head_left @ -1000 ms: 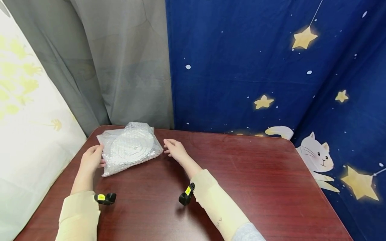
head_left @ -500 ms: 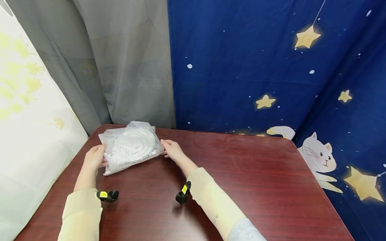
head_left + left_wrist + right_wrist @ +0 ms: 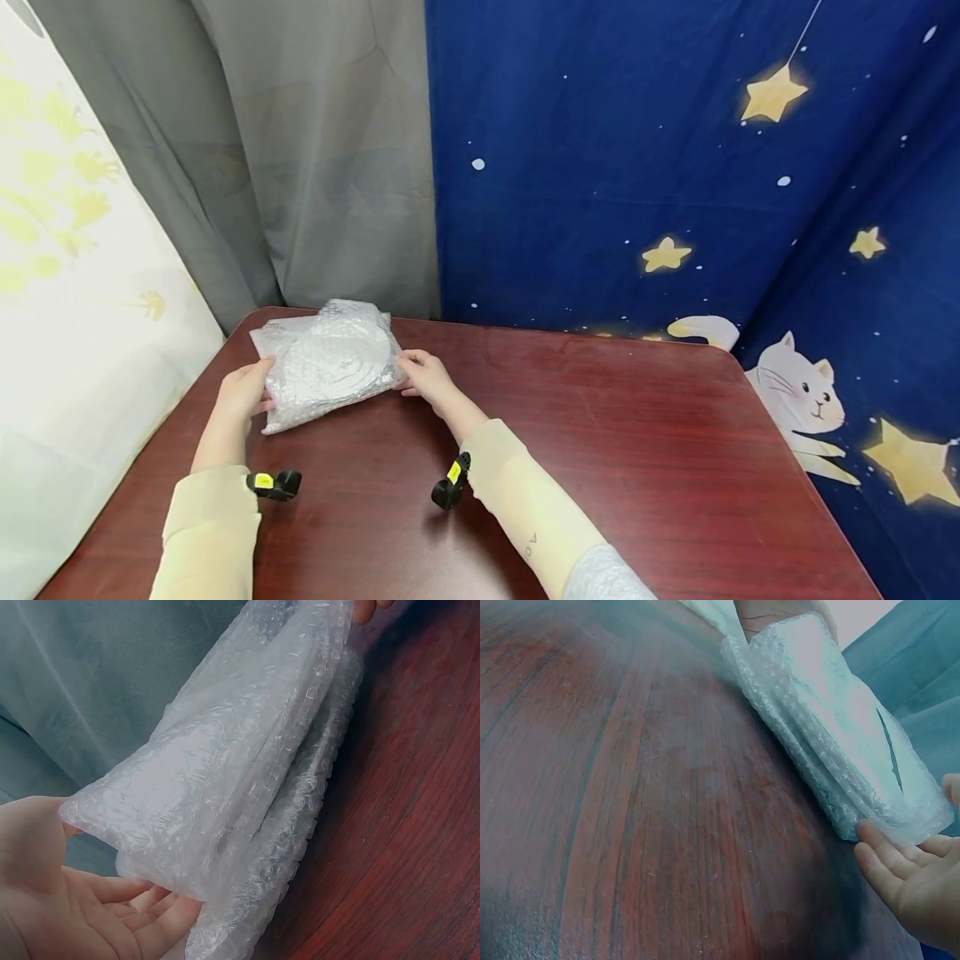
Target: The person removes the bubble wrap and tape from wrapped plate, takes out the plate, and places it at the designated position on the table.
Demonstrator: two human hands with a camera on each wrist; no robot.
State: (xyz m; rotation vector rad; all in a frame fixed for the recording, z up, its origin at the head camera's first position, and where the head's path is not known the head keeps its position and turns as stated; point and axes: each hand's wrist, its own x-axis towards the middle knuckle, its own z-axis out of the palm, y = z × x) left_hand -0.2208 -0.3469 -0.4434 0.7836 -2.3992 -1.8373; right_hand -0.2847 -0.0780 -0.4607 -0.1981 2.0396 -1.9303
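Observation:
A clear bubble-wrap package (image 3: 333,362) lies near the back left of the table, with something white and round showing through the plastic. My left hand (image 3: 242,396) grips its left end, fingers beneath and thumb at the upper edge; the left wrist view shows these fingers (image 3: 161,919) under the layered bubble wrap. At the opposite end my right hand (image 3: 432,381) holds the package's right edge. Seen from the right wrist, its fingers (image 3: 885,859) reach under the wrap while the thumb (image 3: 952,787) is at the edge. What is wrapped inside stays blurred by the plastic.
The dark red wooden table (image 3: 622,442) extends to the right and front. Behind it hang a grey curtain (image 3: 345,167) and a blue star-patterned curtain (image 3: 570,167). A white curtain (image 3: 97,358) borders the left side. Black wrist cameras (image 3: 276,485) sit on both forearms.
My right hand has moved left from beside the package onto its right edge. The left hand keeps its place at the left end. The package itself has hardly moved on the table.

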